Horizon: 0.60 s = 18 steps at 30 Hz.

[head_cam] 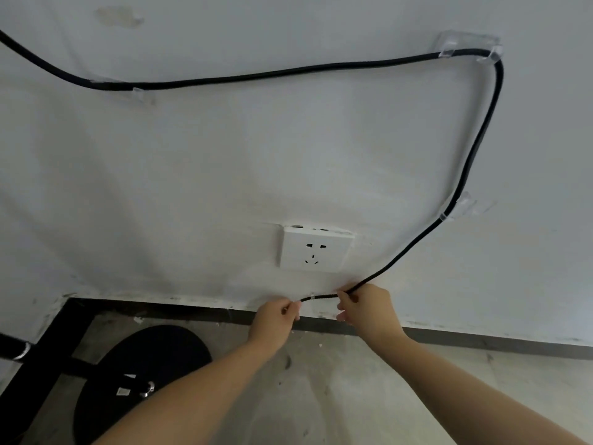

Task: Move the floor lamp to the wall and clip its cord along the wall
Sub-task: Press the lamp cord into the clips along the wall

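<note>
Lamp base point(144, 364), far left of and below the grip: flat round black disc on the concrete floor point(353, 396), its pole cut off at the left frame edge. A dark baseboard point(481, 340) runs behind it along the foot of the wall.

Left hand point(276, 316): fingers pinched closed on the black cord point(321, 72) at its low end, just under the socket. Whatever lies past the pinch is hidden inside the hand.

Between the two grips: short stretch of cord with a small clear clip point(313, 297) on it; whether it is fixed to the wall cannot be told.

Socket point(316, 248), straight above the grip: white square plate, nothing plugged in.

Right hand point(365, 305): thumb and fingers closed on the same cord, just right of the clip.

Up and right from this grip the matte, round cord climbs the white painted wall point(224, 171) through a transparent clip point(457, 208), bends at a corner clip point(470, 48), then runs back left through another point(136, 91) and leaves the frame.
</note>
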Each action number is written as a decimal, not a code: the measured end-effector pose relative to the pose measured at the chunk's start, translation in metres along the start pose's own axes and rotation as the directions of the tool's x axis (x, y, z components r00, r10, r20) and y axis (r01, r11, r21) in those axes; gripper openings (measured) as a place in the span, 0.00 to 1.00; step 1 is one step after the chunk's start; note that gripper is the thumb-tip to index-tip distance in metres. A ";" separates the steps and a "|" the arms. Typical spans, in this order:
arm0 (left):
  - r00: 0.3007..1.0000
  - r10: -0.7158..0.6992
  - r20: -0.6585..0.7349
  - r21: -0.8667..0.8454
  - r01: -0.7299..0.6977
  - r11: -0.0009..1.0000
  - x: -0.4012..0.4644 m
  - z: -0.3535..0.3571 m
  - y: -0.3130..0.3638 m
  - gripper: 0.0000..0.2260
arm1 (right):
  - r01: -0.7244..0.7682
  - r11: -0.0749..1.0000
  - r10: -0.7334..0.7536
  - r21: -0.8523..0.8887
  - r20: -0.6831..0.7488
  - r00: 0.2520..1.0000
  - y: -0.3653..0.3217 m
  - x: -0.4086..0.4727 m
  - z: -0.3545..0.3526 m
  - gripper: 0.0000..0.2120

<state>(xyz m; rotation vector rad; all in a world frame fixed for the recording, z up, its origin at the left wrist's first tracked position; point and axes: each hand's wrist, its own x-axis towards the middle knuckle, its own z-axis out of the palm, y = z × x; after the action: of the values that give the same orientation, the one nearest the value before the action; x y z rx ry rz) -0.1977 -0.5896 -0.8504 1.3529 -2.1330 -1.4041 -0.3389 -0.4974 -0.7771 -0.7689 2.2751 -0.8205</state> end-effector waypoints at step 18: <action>0.883 -0.307 0.354 -0.208 0.395 0.895 -0.005 -0.053 -0.014 0.17 | -0.062 0.956 0.029 -0.288 -0.118 0.993 0.046 0.002 -0.060 0.17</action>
<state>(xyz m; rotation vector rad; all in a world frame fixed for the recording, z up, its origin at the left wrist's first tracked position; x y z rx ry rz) -0.1542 -0.6184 -0.8337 1.5467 -1.8177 -2.1013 -0.3960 -0.4476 -0.7717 -0.8122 2.5411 -0.5238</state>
